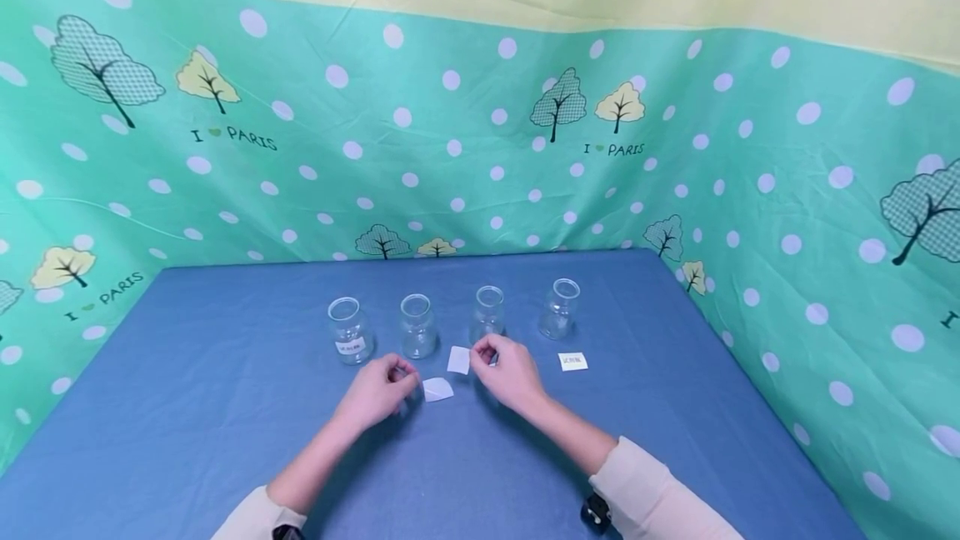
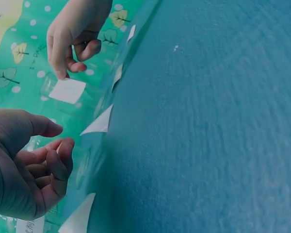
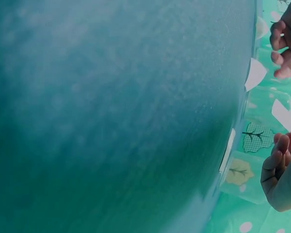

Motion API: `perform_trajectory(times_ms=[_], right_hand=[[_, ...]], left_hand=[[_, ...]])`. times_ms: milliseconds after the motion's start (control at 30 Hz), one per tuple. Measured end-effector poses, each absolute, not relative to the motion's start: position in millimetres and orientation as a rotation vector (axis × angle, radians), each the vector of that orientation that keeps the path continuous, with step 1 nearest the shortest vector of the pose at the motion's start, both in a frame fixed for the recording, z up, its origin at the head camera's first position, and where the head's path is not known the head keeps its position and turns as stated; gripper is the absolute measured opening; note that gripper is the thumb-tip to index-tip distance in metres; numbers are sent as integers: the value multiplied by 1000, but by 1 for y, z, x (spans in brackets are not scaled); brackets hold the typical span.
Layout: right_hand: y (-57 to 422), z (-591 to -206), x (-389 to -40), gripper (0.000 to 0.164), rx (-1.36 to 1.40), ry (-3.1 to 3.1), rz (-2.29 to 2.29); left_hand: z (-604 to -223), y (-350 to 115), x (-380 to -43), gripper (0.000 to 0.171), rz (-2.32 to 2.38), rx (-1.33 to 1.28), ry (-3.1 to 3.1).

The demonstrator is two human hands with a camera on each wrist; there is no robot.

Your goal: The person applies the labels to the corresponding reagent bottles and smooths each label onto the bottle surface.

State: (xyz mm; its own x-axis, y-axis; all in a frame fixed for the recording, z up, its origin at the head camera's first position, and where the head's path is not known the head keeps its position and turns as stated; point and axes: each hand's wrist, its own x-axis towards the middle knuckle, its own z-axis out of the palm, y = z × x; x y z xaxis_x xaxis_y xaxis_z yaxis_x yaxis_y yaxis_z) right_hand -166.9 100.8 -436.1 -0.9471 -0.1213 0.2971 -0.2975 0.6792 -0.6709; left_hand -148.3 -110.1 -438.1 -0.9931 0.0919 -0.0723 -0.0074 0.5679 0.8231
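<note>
My right hand [image 1: 510,375] pinches a small white paper label [image 1: 459,360] by its edge, above the table and in front of the glass jars. In the left wrist view this label [image 2: 68,91] hangs from the fingertips, its visible face blank. My left hand [image 1: 378,390] is beside another white label [image 1: 438,390], whose edges curl up from the cloth. Its fingers are loosely bent, with nothing between thumb and fingers in the left wrist view. The leftmost glass jar [image 1: 347,325] carries a label [image 1: 350,346] with writing, too small to read.
Two glass jars, one near the middle [image 1: 417,327] and one behind my right hand [image 1: 489,311], stand in the row. The rightmost jar [image 1: 560,309] has a written label [image 1: 573,361] lying before it. Blue cloth [image 1: 450,473] covers the table; a green printed curtain [image 1: 450,132] hangs behind.
</note>
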Motion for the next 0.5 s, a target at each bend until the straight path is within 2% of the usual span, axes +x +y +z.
perform_trajectory(times_ms=[133,500], right_hand=[[99,-436,-167,7,347,-2662,1108],[93,-433,-164,6,372,-2670,1045]], left_hand=[[-435,-108,-148,19,1428,74,2740],[-431,-94,-148,11,1657,120,2613]])
